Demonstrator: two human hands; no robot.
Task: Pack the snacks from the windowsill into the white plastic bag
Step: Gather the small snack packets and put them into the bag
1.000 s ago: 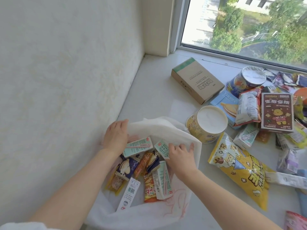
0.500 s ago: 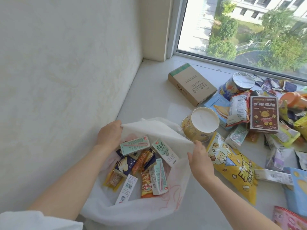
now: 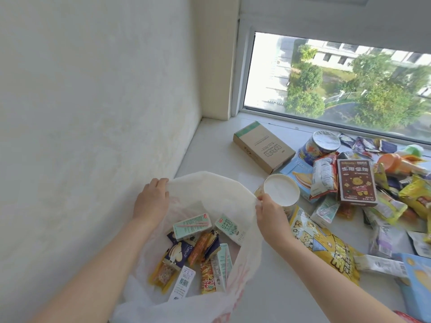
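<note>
Forearms reach up from the bottom edge toward a white plastic bag (image 3: 210,190) that sits at the near left of the windowsill (image 3: 210,155), against the wall. The left hand (image 3: 151,201) pinches the bag's rim on the wall side and the right hand (image 3: 270,210) pinches the rim on the opposite side, the two hands holding the mouth wide apart. Inside the bag lie several small mint-green drink cartons (image 3: 192,226), a dark blue biscuit packet (image 3: 178,254), orange and red snack sachets (image 3: 203,247) and a white slim box (image 3: 183,282). Just right of the right hand lies a yellow popcorn bag (image 3: 326,250) flat on the sill. Touching the back of that hand's fingers stands a round paper cup with a white lid (image 3: 281,191). Farther right a brown box with a bear picture (image 3: 356,180) lies on a heap of mixed wrappers, beside a pale blue sandwich-biscuit box (image 3: 300,176). Beyond these a kraft cardboard box (image 3: 263,146) lies flat, and a blue tub with a foil lid (image 3: 318,145) is tipped on its side. Behind everything, the window (image 3: 338,85) looks out on trees and buildings.
</note>
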